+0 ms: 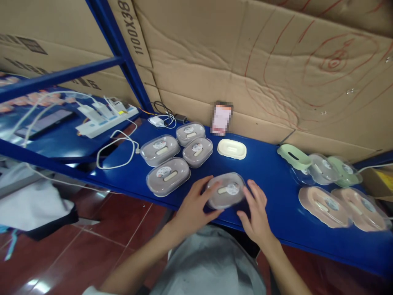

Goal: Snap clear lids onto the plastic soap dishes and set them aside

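A grey oval box (pixel 225 194) with a clear lid and a round label sits near the front edge of the blue table, slightly blurred. My left hand (pixel 199 200) grips its left side, fingers over the lid and thumb along the near edge. At its right end is my right hand (pixel 254 209), fingers and thumb apart, the fingertips close to the lid's edge; whether they touch it I cannot tell. Several like grey boxes (pixel 168 176) stand to the left. Behind the held box lies a cream oval dish (pixel 231 149) without a lid.
Peach boxes (pixel 325 207) with clear lids are on the right. Behind them are a green oval piece (pixel 294 156) and more clear-lidded pieces. A phone-like object (pixel 221 119) leans on the cardboard wall (pixel 196 61). White cables and a power strip (pixel 106 123) lie left, beside a blue frame post (pixel 133 78).
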